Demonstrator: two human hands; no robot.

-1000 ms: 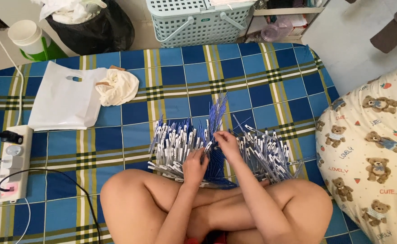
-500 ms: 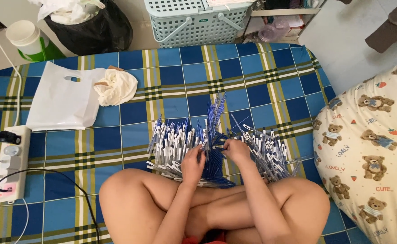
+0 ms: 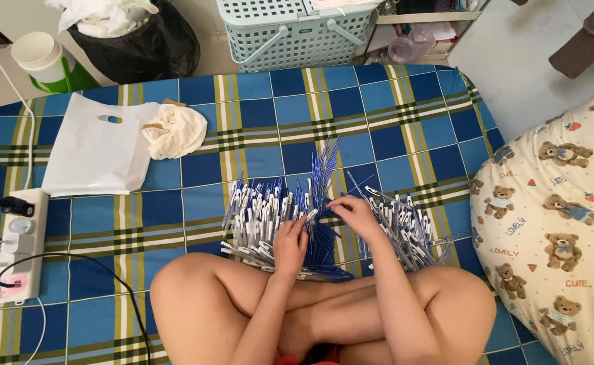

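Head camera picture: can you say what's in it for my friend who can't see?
A person sits cross-legged on a blue checked mat, left hand and right hand sorting piles of blue and white pens.
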